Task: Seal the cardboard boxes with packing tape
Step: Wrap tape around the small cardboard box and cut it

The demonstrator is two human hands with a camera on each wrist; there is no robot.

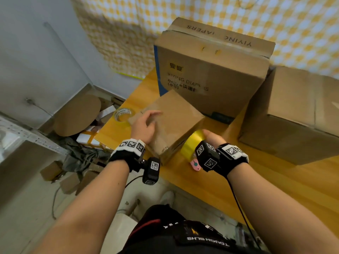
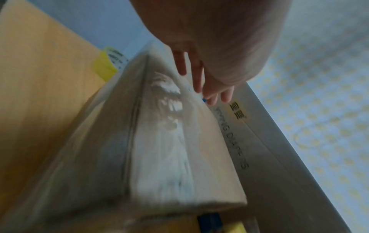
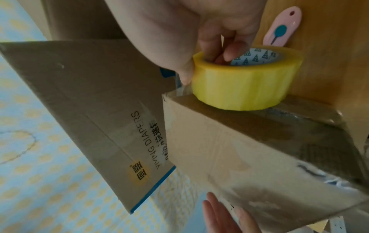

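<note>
A small cardboard box (image 1: 170, 121) wrapped in shiny clear tape sits tilted near the wooden table's front left corner. My left hand (image 1: 145, 125) lies on its top with straight fingers (image 2: 196, 75). My right hand (image 1: 211, 137) grips a yellow roll of packing tape (image 1: 192, 145) against the box's right side. In the right wrist view its fingers (image 3: 219, 52) curl inside the roll's (image 3: 247, 82) core and the thumb presses the outside. A strip of tape runs from the roll onto the box (image 3: 249, 151).
A large printed diaper box (image 1: 211, 70) stands behind the small one, and another carton (image 1: 297, 114) at the right. A second tape roll (image 1: 123, 114) lies at the table's left edge. A pink cutter (image 1: 194, 165) lies by my right wrist. Scrap cardboard litters the floor (image 1: 73, 171).
</note>
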